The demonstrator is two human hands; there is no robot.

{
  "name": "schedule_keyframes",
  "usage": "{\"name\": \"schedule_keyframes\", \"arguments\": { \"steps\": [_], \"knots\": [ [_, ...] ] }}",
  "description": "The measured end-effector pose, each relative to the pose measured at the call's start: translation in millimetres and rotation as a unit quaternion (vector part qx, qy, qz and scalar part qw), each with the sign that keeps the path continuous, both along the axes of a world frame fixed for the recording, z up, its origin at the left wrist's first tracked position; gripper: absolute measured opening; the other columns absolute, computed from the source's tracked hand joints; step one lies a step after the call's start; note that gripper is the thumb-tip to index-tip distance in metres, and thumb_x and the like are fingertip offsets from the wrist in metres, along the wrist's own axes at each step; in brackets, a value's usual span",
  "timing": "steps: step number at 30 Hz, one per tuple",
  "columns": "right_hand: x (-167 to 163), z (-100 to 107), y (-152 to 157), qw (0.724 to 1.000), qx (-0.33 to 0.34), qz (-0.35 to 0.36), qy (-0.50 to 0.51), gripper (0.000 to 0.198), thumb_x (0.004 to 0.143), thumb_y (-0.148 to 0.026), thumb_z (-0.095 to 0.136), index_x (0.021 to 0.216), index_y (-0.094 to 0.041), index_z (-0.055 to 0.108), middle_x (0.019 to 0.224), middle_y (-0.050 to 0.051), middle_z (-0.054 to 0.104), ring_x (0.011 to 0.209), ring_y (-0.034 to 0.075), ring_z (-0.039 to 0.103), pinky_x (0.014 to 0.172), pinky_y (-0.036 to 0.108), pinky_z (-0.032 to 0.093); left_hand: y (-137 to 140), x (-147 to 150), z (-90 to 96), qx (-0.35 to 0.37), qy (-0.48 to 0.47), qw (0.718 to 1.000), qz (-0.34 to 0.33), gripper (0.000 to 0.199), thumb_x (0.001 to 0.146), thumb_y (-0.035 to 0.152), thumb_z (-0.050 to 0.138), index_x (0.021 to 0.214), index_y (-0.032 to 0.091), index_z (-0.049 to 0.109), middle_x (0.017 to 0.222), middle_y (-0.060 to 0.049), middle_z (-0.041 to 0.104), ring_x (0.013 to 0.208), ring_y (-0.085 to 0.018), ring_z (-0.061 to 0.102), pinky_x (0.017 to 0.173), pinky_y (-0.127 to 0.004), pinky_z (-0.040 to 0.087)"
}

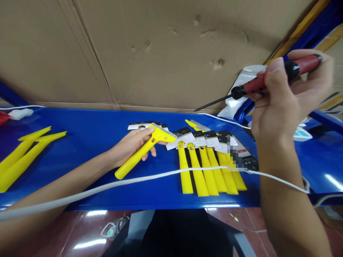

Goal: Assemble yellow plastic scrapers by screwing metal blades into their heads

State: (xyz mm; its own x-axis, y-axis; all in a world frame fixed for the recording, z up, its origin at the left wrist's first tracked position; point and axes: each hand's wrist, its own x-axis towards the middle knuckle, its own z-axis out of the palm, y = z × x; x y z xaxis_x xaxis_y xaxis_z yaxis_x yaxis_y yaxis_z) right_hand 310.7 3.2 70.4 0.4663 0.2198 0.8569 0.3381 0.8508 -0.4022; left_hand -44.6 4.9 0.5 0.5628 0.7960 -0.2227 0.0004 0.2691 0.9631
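Observation:
My left hand (136,142) grips a yellow scraper (142,155) by its head, with its handle slanting down to the left. Two small screws show on that head. Raised at the right, my right hand (289,89) is closed around a red and black screwdriver (254,84), whose thin dark shaft points left and slightly down, apart from the scraper. Between the hands, several yellow scrapers (185,175) lie in a row on the blue shelf (88,142). Black and white cards (184,135) cover their heads.
Two yellow handles (24,153) lie at the far left. A white cable (107,185) crosses in front of the scrapers. Behind the shelf stands a cardboard wall (160,53). A plastic bag (241,85) is at the back right. On the floor lies a clear bottle (115,228).

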Motion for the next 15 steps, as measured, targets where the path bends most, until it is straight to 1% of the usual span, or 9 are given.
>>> {"name": "schedule_keyframes", "arguments": {
  "steps": [3,6,8,9,10,11,12,14,15],
  "knots": [
    [-1.8,-2.1,-1.0,1.000,-0.015,-0.010,-0.017,0.045,0.081,-0.051,0.104,0.107,-0.035,0.071,0.090,0.001,0.066,0.075,0.020,0.071,0.058,0.036,0.067,0.4,-0.4,0.3,-0.002,0.000,1.000,0.003,0.042,0.118,0.038,0.051,0.126,0.006,0.077,0.111,-0.024,0.087,0.059,-0.016,0.072,0.039,-0.019,0.049],
    [-7.3,-3.7,-5.8,0.999,-0.035,-0.019,-0.018,0.045,0.084,-0.049,0.103,0.110,-0.034,0.070,0.095,0.003,0.067,0.080,0.023,0.072,0.068,0.047,0.075,1.5,-1.4,-0.7,-0.008,0.000,1.000,0.004,0.042,0.119,0.039,0.052,0.128,0.007,0.077,0.124,-0.026,0.085,0.063,-0.016,0.074,0.042,-0.019,0.052],
    [-10.7,-4.3,-8.9,0.998,-0.048,-0.022,-0.022,0.042,0.086,-0.049,0.102,0.110,-0.034,0.071,0.096,0.004,0.068,0.083,0.024,0.073,0.077,0.053,0.076,2.4,-1.9,-1.7,-0.015,0.003,1.000,0.009,0.041,0.118,0.041,0.055,0.129,0.008,0.077,0.127,-0.026,0.085,0.064,-0.015,0.074,0.044,-0.018,0.053],
    [-11.6,-4.6,-10.0,0.998,-0.052,-0.024,-0.022,0.040,0.087,-0.048,0.102,0.110,-0.034,0.071,0.097,0.005,0.068,0.083,0.024,0.072,0.079,0.054,0.076,2.8,-1.9,-2.0,-0.018,0.004,1.000,0.012,0.041,0.118,0.041,0.057,0.129,0.008,0.077,0.127,-0.026,0.085,0.066,-0.016,0.075,0.045,-0.018,0.053],
    [-11.8,-5.1,-10.7,0.997,-0.071,-0.016,-0.028,0.037,0.090,-0.048,0.100,0.111,-0.035,0.072,0.100,0.005,0.069,0.085,0.023,0.073,0.083,0.054,0.076,3.0,-1.7,-2.0,-0.020,0.006,1.000,0.015,0.040,0.118,0.041,0.058,0.129,0.008,0.077,0.127,-0.026,0.085,0.067,-0.016,0.076,0.045,-0.018,0.053],
    [-11.3,-5.6,-11.0,0.999,-0.042,-0.025,-0.017,0.043,0.084,-0.048,0.104,0.107,-0.034,0.071,0.095,0.003,0.067,0.079,0.022,0.071,0.076,0.053,0.076,3.0,-1.4,-1.6,-0.022,0.006,1.000,0.018,0.040,0.117,0.041,0.058,0.129,0.008,0.077,0.127,-0.026,0.085,0.069,-0.017,0.077,0.044,-0.018,0.052],
    [-10.4,-6.2,-11.1,0.999,-0.030,-0.023,-0.012,0.047,0.082,-0.049,0.104,0.108,-0.032,0.069,0.094,0.002,0.065,0.078,0.021,0.070,0.076,0.053,0.076,2.8,-1.0,-1.0,-0.023,0.006,1.000,0.020,0.039,0.117,0.040,0.058,0.128,0.008,0.077,0.127,-0.026,0.085,0.070,-0.017,0.078,0.044,-0.018,0.051],
    [-8.3,-7.1,-11.4,0.998,-0.055,-0.015,-0.006,0.048,0.084,-0.050,0.100,0.112,-0.030,0.065,0.098,0.000,0.064,0.085,0.021,0.073,0.083,0.053,0.075,1.7,-0.2,0.8,-0.025,0.007,0.999,0.020,0.037,0.117,0.038,0.060,0.127,0.008,0.078,0.127,-0.026,0.085,0.074,-0.019,0.079,0.043,-0.018,0.051],
    [-7.4,-7.2,-11.6,0.996,-0.088,-0.013,0.009,0.049,0.085,-0.049,0.098,0.112,-0.030,0.062,0.101,-0.002,0.064,0.090,0.020,0.075,0.088,0.052,0.074,1.1,-0.1,1.7,-0.027,0.009,0.999,0.021,0.036,0.116,0.037,0.061,0.127,0.008,0.078,0.125,-0.026,0.085,0.075,-0.019,0.080,0.044,-0.018,0.051]
  ]
}}
